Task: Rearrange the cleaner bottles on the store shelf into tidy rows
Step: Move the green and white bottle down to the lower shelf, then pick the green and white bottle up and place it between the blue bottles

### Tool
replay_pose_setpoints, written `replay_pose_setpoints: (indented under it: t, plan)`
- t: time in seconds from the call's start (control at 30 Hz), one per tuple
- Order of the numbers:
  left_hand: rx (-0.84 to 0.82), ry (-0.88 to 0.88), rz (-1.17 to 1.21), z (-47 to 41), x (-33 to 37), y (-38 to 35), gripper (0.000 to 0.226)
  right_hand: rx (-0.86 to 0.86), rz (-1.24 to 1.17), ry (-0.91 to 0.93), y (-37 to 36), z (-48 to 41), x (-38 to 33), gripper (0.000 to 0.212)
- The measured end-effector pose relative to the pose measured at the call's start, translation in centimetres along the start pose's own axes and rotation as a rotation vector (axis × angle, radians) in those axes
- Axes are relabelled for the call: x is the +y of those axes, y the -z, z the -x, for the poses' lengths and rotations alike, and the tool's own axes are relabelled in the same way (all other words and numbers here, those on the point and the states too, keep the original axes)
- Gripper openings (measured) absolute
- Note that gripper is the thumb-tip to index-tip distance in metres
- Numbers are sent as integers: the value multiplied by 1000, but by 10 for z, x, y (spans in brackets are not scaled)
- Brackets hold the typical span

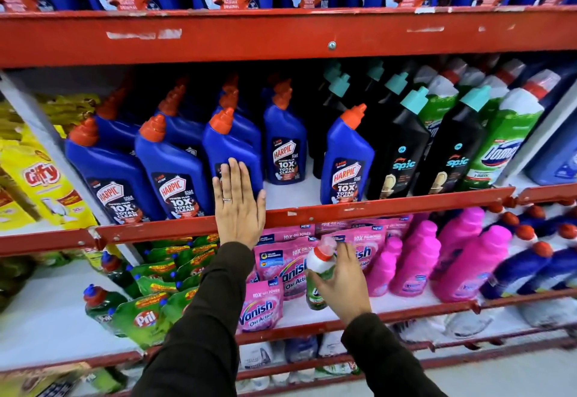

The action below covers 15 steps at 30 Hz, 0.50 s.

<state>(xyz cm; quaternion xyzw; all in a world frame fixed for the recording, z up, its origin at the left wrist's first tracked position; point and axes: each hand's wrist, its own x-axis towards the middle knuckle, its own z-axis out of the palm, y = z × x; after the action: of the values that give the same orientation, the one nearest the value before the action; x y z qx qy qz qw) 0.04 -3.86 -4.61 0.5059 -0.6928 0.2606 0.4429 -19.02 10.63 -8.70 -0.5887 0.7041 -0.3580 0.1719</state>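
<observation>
The left hand (239,206) is lying flat, fingers together, against the front of a blue Harpic bottle (232,150) on the middle shelf (390,204), a red metal rack with a chipped front lip. 2 more Harpic bottles are standing left of that hand; another (346,159) is standing up and to the right of it, past a bare white gap. The right hand (343,284) is wrapping around a green bottle with a white neck and red cap (320,268), holding it below the shelf lip, in front of pink Vanish pouches (260,306). Black Spic bottles (402,147) are standing above the right hand.
</observation>
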Motion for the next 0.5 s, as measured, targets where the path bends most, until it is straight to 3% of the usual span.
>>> replay_pose_setpoints:
  t: [0.37, 0.5]
  plan:
    - [10, 15, 14, -6, 2, 1, 68, -15, 12, -115, -15, 1, 27, 64]
    - [6, 11, 23, 1, 0, 0, 68, -35, -13, -126, -17, 7, 31, 82]
